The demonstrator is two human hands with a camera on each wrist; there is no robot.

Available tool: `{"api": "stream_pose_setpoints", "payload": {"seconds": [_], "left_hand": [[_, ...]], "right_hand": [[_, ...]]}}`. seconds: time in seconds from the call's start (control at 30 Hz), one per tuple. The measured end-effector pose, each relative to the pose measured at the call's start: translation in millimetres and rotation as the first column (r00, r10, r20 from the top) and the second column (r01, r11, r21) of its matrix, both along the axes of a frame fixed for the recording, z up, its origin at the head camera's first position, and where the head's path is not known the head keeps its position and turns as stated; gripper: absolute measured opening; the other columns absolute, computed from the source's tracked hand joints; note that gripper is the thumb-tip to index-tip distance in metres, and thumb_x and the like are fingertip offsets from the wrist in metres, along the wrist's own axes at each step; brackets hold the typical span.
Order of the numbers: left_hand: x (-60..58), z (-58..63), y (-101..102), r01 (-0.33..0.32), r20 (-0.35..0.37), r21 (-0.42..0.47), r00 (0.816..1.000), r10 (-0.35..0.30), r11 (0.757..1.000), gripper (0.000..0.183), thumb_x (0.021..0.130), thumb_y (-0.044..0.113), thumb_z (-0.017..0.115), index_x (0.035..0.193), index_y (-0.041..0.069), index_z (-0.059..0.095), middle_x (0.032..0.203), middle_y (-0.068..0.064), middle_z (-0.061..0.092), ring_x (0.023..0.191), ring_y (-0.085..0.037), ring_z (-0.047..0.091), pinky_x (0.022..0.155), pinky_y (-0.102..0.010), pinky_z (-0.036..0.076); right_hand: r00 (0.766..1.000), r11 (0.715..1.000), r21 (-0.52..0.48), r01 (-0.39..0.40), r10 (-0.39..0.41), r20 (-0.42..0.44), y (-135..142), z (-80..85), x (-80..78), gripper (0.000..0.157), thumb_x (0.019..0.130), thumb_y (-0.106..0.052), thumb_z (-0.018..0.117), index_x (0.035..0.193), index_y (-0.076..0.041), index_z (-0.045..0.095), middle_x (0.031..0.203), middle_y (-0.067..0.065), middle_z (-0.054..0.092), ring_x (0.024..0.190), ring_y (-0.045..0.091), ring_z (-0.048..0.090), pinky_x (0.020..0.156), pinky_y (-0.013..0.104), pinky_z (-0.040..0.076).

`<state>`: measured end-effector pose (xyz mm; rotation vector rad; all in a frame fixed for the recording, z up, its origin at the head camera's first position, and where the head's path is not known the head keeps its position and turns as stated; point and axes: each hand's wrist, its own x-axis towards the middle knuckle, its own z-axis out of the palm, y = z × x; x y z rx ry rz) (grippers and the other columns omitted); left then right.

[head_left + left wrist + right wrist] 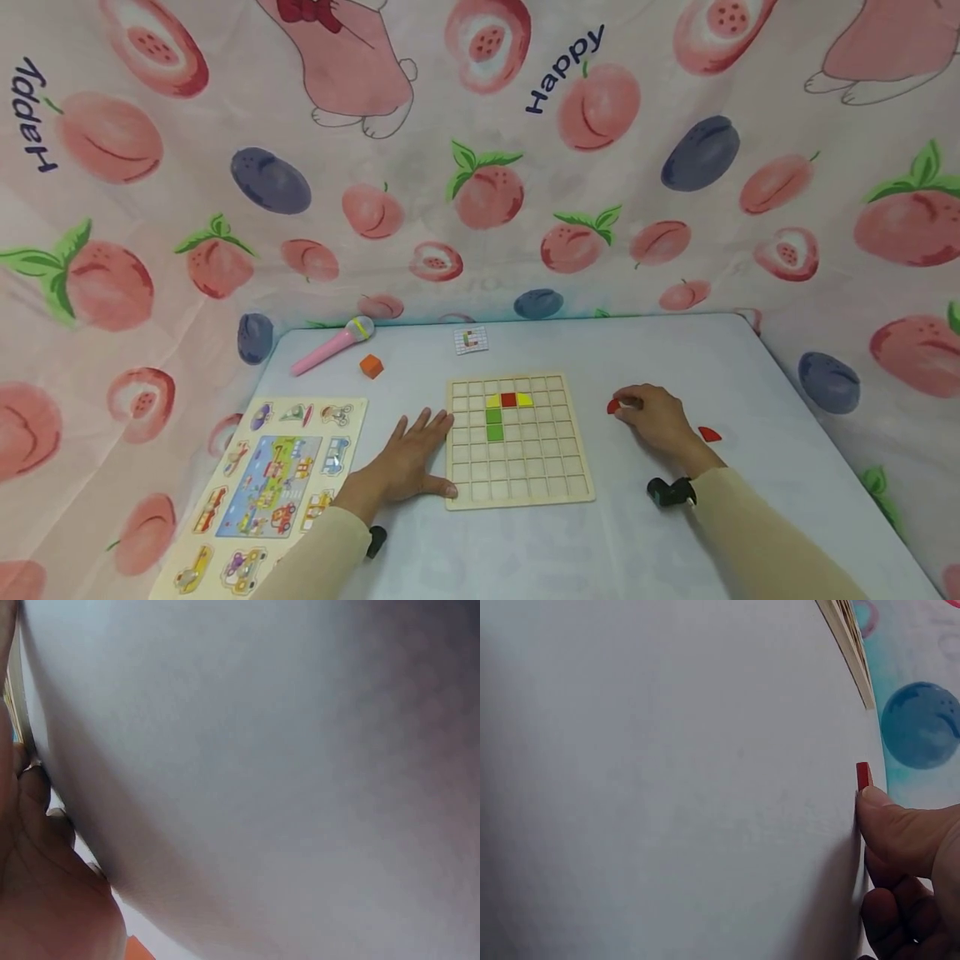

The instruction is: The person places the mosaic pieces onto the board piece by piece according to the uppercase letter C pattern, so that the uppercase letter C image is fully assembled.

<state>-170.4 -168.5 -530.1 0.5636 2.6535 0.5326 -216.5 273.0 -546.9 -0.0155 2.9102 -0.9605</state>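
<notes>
A wooden grid board (525, 479) lies in the middle of the table. In its upper cells sit a red square (509, 400) between two yellow pieces (524, 400), with two green squares (495, 432) below the left one. My left hand (408, 458) is spread flat at the board's left edge, thumb at the lower corner. To the right of the board, my right hand (660, 421) pinches a small red piece (863, 775) between thumb and finger, at the table surface. Its full shape is partly hidden. Another red piece, a quarter circle (708, 434), lies near the right wrist.
A small card with a coloured pattern (471, 339) lies behind the board. At the back left are an orange cube (371, 366) and a pink toy microphone (333, 346). A picture puzzle board (358, 408) lies on the left, partly under the left forearm.
</notes>
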Motion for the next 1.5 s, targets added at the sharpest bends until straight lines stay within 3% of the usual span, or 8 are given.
{"api": "stream_pose_setpoints", "payload": {"seconds": [0.23, 0.47, 0.67, 1.0, 1.17, 1.33, 1.5], "left_hand": [[-1.3, 1.1, 0, 0.002, -0.002, 0.003, 1.000, -0.002, 1.000, 0.123, 0.075, 0.064, 0.086, 0.170, 0.019, 0.023, 0.178, -0.001, 0.019, 0.166, -0.028, 0.005, 0.135, -0.055, 0.000], [-2.9, 0.8, -1, 0.007, -0.001, -0.012, 1.000, -0.007, 1.000, 0.122, 0.075, 0.065, 0.085, 0.170, 0.019, 0.023, 0.178, -0.001, 0.019, 0.166, -0.028, 0.005, 0.135, -0.056, 0.000], [-3.1, 1.0, 0, 0.003, -0.004, 0.002, 1.000, -0.003, 1.000, 0.122, 0.075, 0.064, 0.086, 0.170, 0.018, 0.024, 0.177, -0.001, 0.020, 0.166, -0.028, 0.005, 0.135, -0.055, -0.001], [-1.6, 2.1, 2, -0.007, 0.011, 0.004, 1.000, 0.007, 1.000, 0.123, 0.074, 0.064, 0.086, 0.170, 0.018, 0.024, 0.177, -0.001, 0.020, 0.166, -0.028, 0.005, 0.135, -0.056, -0.001], [-1.3, 2.7, 2, -0.007, 0.015, 0.006, 1.000, 0.007, 1.000, 0.123, 0.074, 0.065, 0.085, 0.170, 0.018, 0.024, 0.177, -0.001, 0.020, 0.166, -0.028, 0.004, 0.135, -0.055, -0.001], [-1.8, 1.0, 3, -0.010, 0.009, -0.010, 1.000, 0.010, 1.000, 0.123, 0.074, 0.066, 0.085, 0.170, 0.019, 0.023, 0.177, 0.000, 0.019, 0.166, -0.027, 0.004, 0.135, -0.054, 0.000], [-2.7, -0.3, 2, -0.014, 0.006, -0.013, 1.000, 0.014, 1.000, 0.123, 0.074, 0.066, 0.085, 0.170, 0.019, 0.023, 0.177, 0.000, 0.019, 0.166, -0.027, 0.004, 0.135, -0.054, -0.001]], "right_hand": [[1.000, 0.998, -0.063, -0.020, 0.020, -0.013, -2, 3.3, -3.3, 0.032, 0.099, -0.018, 0.073, 0.128, -0.004, 0.070, 0.122, 0.018, 0.073, 0.115, 0.037, 0.065, 0.103, 0.058, 0.053], [0.998, 0.992, -0.127, 0.007, -0.015, -0.062, -11, 7.8, -5.1, 0.029, 0.100, -0.016, 0.072, 0.128, -0.008, 0.069, 0.105, 0.013, 0.078, 0.098, 0.028, 0.068, 0.089, 0.044, 0.054], [0.997, 0.983, -0.175, 0.062, -0.068, -0.030, -21, 12.1, -2.2, 0.032, 0.101, -0.013, 0.069, 0.133, -0.007, 0.069, 0.116, 0.018, 0.076, 0.104, 0.032, 0.066, 0.093, 0.045, 0.055], [0.998, 0.995, -0.088, 0.056, -0.055, 0.003, -20, 9.7, 1.4, 0.026, 0.102, -0.013, 0.068, 0.127, -0.005, 0.070, 0.114, 0.016, 0.074, 0.102, 0.031, 0.065, 0.091, 0.049, 0.056], [0.999, 0.997, -0.063, 0.050, -0.051, -0.004, -20, 9.3, 1.1, 0.032, 0.102, -0.018, 0.069, 0.130, -0.002, 0.068, 0.113, 0.016, 0.071, 0.102, 0.031, 0.063, 0.091, 0.048, 0.056], [0.999, 0.999, 0.012, 0.046, -0.046, -0.019, -24, 6.1, -2.3, 0.044, 0.096, -0.033, 0.076, 0.125, -0.001, 0.067, 0.113, 0.017, 0.070, 0.104, 0.034, 0.063, 0.095, 0.056, 0.049], [1.000, 0.999, 0.049, 0.000, 0.001, -0.026, -23, 3.6, -4.8, 0.035, 0.096, -0.022, 0.075, 0.126, -0.003, 0.071, 0.118, 0.018, 0.071, 0.113, 0.039, 0.064, 0.101, 0.066, 0.043]]}}
